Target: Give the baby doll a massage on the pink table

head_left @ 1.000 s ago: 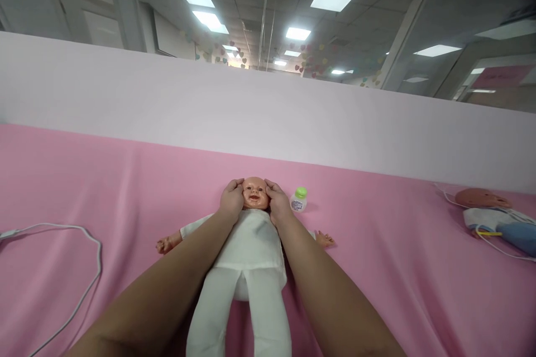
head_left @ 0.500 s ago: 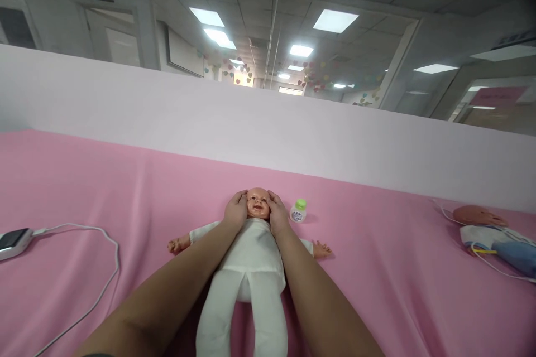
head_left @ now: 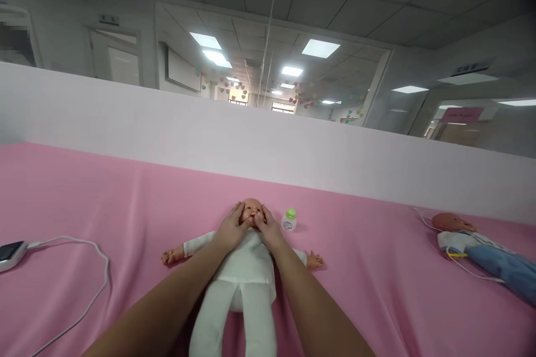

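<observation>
A baby doll (head_left: 246, 262) in white cloth lies on its back, arms spread and head away from me. Its head is cupped between my two hands. My left hand (head_left: 231, 228) presses along one cheek, fingers up beside the temple and thumb by the mouth. On the other cheek lies my right hand (head_left: 270, 230), its thumb close to the doll's chin. Parts of the doll's cheeks and shoulders are hidden by my hands and forearms. A small bottle (head_left: 288, 223) with a green cap is just right of my right hand, not touched.
Pink cloth (head_left: 355, 268) covers the surface, with a white partition (head_left: 268, 145) behind it. Another doll (head_left: 494, 256) in blue and white lies at the right with a thin tube. A white device (head_left: 12, 255) with a cable (head_left: 106, 268) is at the left.
Both thumbs have moved inward over the doll's lower cheeks toward its mouth and chin. The camera view has tilted up and shifted slightly, so the things on the cloth appear lower and farther left.
</observation>
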### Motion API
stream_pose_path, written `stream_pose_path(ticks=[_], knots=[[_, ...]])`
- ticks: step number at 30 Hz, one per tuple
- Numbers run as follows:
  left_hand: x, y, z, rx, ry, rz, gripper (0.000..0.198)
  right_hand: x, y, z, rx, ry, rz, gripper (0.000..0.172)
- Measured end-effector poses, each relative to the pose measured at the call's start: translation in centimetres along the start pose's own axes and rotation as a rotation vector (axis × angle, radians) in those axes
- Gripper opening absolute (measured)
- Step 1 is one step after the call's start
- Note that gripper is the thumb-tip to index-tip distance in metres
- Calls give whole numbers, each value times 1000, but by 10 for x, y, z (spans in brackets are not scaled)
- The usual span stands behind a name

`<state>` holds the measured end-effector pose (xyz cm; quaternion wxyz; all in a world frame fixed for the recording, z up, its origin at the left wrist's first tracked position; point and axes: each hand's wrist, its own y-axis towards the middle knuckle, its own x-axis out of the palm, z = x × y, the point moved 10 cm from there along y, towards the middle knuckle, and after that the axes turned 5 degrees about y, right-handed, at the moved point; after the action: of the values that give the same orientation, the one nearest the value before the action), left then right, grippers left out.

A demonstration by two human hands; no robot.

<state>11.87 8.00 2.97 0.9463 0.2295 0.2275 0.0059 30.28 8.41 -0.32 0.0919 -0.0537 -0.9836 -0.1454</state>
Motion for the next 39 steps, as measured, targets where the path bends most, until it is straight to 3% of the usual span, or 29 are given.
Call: stream_pose_path(ticks=[5, 8, 12, 22, 27, 33, 36, 39], knots=[[7, -1, -8, 34, 75, -56, 85, 5, -5, 2, 26, -99, -50, 99], [5, 1, -10, 34, 70, -44, 84, 4, -2, 0, 28, -76, -53, 106], [5, 4, -12, 19, 71, -40, 82, 1, 1, 1, 60, -6, -63, 105], [7, 4, -21, 3, 112, -67, 78, 8, 1, 5, 87, 158, -237, 87], [9, 5, -31, -45, 17, -78, 73, 10, 4, 13, 92, 202, -279, 83], [4, 4, -30, -118, -83, -61, 67, 2, 5, 9, 79, 68, -211, 76], [2, 2, -24, -121, -8, -86, 77, 2, 0, -2, 45, -52, -195, 75], [3, 1, -20, -101, 77, -98, 91, 2, -4, -10, 15, -199, -144, 88]])
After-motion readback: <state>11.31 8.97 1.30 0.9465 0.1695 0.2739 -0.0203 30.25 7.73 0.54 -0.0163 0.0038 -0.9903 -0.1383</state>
